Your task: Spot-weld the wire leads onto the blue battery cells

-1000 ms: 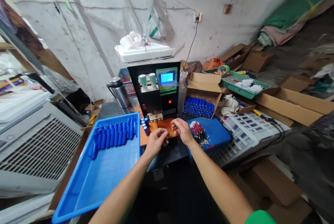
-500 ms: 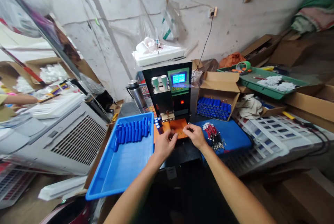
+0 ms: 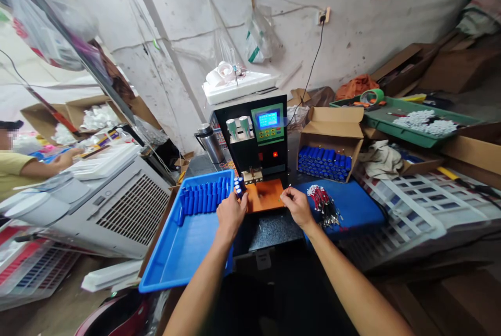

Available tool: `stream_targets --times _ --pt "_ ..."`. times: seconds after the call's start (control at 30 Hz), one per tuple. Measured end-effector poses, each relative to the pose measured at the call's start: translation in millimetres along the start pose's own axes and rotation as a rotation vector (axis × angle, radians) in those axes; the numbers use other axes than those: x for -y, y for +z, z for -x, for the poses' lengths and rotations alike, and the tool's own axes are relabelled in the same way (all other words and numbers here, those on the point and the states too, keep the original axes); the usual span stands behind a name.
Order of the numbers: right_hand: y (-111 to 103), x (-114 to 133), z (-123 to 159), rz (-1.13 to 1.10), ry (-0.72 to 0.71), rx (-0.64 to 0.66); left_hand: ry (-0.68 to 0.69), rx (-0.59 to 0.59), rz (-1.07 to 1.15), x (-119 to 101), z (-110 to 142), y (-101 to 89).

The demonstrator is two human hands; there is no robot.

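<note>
My left hand (image 3: 230,212) is curled at the left edge of the orange work plate (image 3: 266,195), its fingertips touching the small cluster of blue cells (image 3: 239,186) standing there. My right hand (image 3: 296,204) pinches a thin wire at the plate's right edge, beside a pile of red and white wires (image 3: 323,203) on a blue pad. Behind the plate stands the black welding machine (image 3: 256,135) with a lit blue screen. A blue tray (image 3: 188,242) with a row of blue cells (image 3: 203,199) lies to the left.
An open cardboard box of blue cells (image 3: 324,161) sits right of the machine. A steel kettle (image 3: 211,143) stands behind the tray. A white cooler unit (image 3: 117,205) is at left, with another person's arm (image 3: 39,166) beyond it. Green tray (image 3: 407,127) and boxes fill the right.
The view swung left and the hands parted. My left hand moved left from the plate's middle to the blue cells at its edge; my right hand stayed at the right edge, still pinched.
</note>
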State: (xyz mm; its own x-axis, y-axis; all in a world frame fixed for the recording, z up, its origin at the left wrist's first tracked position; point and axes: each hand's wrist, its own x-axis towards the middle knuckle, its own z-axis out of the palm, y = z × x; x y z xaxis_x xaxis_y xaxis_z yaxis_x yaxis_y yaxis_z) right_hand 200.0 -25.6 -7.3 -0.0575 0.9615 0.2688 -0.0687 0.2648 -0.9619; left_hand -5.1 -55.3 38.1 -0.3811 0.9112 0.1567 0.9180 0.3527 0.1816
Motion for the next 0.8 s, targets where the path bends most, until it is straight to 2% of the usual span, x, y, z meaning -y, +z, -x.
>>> stream_targets --times 0.1,0.23,0.43,0.57,0.8 --pt "-1.5 -2.8 1.2 -0.008 -0.006 0.004 0.015 -0.029 0.066 1.1 2.1 3.6" --pt "-1.5 -2.4 0.3 -0.036 0.008 -0.019 0.115 -0.014 0.282 0.6 6.0 8.5" --pt "4.0 4.1 -8.6 -0.070 0.046 -0.107 0.252 0.074 0.485 -21.5 -3.1 17.2" --pt "11.3 5.9 -15.6 -0.085 0.059 -0.144 0.242 0.062 0.556 -31.1 -14.2 24.3" --pt "37.9 -1.3 -32.2 -0.111 0.109 -0.148 0.239 0.026 0.589 -28.9 -14.0 32.6"
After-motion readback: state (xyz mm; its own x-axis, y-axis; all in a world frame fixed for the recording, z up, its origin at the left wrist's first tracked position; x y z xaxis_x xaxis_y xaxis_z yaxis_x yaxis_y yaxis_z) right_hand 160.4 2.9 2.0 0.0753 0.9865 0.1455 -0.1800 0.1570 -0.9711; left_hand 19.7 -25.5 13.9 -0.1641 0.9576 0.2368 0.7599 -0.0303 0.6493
